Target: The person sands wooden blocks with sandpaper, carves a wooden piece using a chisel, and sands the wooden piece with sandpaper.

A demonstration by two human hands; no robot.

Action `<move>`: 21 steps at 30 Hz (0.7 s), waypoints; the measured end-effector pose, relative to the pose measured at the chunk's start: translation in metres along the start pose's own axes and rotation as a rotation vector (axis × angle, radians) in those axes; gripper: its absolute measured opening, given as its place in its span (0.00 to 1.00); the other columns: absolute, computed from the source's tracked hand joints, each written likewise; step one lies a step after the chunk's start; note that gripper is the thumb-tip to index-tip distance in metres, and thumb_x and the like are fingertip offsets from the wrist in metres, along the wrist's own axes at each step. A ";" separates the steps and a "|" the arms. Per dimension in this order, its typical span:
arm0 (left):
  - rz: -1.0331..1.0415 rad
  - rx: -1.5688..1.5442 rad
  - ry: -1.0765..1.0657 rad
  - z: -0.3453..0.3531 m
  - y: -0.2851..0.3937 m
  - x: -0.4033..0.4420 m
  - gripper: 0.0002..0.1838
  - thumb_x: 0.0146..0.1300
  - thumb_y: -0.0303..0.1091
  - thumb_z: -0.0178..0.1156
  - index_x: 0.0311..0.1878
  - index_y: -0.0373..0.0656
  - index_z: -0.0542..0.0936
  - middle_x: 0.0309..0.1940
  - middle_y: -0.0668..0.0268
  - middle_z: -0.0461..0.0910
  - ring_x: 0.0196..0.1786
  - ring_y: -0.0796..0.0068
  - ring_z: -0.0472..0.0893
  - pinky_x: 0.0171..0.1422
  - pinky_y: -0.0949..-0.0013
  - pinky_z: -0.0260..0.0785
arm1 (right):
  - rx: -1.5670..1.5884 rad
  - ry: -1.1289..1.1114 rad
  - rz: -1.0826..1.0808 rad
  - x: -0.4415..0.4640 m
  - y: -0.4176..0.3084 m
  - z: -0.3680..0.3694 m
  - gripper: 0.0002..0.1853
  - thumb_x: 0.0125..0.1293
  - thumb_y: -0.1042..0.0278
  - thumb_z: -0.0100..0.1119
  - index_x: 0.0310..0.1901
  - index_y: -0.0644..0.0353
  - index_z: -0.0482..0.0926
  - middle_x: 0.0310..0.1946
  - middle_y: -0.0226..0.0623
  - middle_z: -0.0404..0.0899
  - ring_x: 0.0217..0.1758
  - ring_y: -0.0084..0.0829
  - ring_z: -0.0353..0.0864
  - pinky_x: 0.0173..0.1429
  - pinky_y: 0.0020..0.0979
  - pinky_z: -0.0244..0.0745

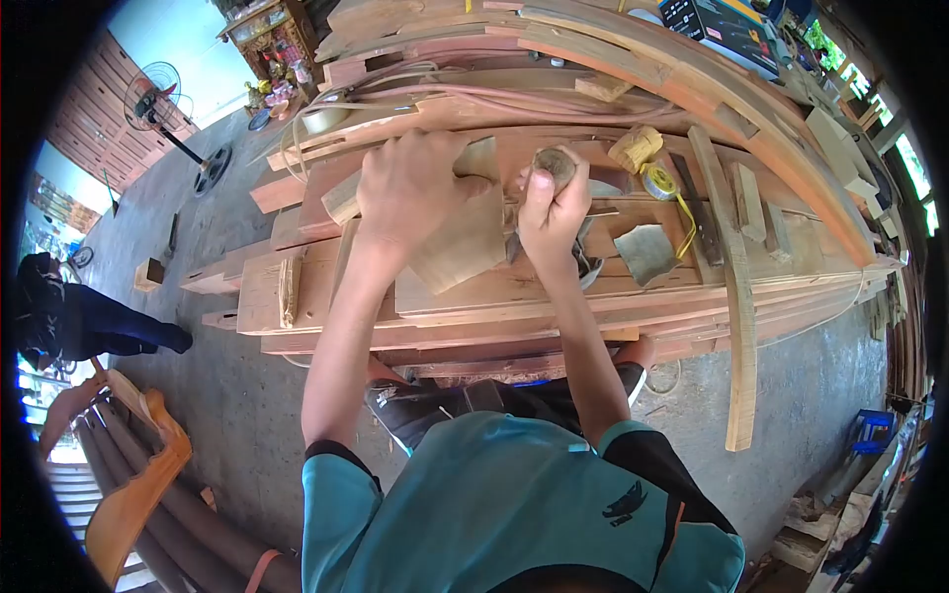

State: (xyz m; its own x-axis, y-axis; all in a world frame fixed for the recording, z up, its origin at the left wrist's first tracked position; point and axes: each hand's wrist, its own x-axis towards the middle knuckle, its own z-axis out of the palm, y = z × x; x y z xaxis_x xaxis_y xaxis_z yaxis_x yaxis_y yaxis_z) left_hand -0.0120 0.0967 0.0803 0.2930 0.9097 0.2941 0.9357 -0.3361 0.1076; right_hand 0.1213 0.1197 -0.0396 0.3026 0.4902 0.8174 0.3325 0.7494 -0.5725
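My left hand [407,188] is closed, knuckles up, over a flat pale wooden piece [460,245] lying on the stacked boards. The end of a small wood block [341,200] shows just left of that hand. My right hand [554,212] is wrapped round an upright wooden handle [555,166]; its round end shows above the fist, thumb against it. What lies below this handle is hidden by the hand. To the right lie a grey-brown sheet [647,254] that looks like sandpaper and a yellow tape measure [658,182] with its tape partly out.
Long boards [336,306] are stacked before me. A narrow wooden strip [738,326] overhangs the near edge at right. Curved beams [692,74] and a hose [494,97] lie behind. A fan [158,104] stands far left, and a person [94,311] is at left.
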 end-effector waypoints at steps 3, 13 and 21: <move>-0.007 0.029 0.004 0.002 -0.003 -0.002 0.18 0.44 0.46 0.66 0.38 0.48 0.81 0.28 0.57 0.80 0.34 0.59 0.81 0.38 0.60 0.72 | 0.206 0.130 0.196 -0.004 -0.006 -0.007 0.16 0.56 0.69 0.59 0.43 0.67 0.68 0.30 0.38 0.73 0.31 0.30 0.72 0.38 0.29 0.69; -0.026 -0.094 0.081 -0.008 -0.028 -0.041 0.21 0.46 0.52 0.64 0.37 0.47 0.81 0.25 0.58 0.80 0.32 0.57 0.80 0.37 0.58 0.71 | 0.633 0.985 0.590 0.027 0.044 -0.168 0.24 0.65 0.54 0.46 0.55 0.65 0.60 0.51 0.43 0.68 0.50 0.40 0.73 0.56 0.39 0.72; -0.155 -0.653 -0.323 -0.041 -0.042 -0.109 0.16 0.58 0.34 0.57 0.49 0.39 0.77 0.27 0.60 0.81 0.27 0.75 0.79 0.34 0.71 0.70 | 0.377 0.974 0.685 -0.031 0.071 -0.184 0.28 0.58 0.70 0.59 0.57 0.61 0.59 0.51 0.46 0.67 0.49 0.46 0.73 0.51 0.44 0.72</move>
State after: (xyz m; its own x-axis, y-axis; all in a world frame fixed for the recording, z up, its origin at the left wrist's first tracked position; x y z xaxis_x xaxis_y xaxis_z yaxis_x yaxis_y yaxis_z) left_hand -0.0914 0.0019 0.0828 0.3047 0.9509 -0.0534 0.6930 -0.1829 0.6974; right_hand 0.3002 0.0755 -0.1167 0.9008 0.4170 -0.1210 -0.3824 0.6299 -0.6760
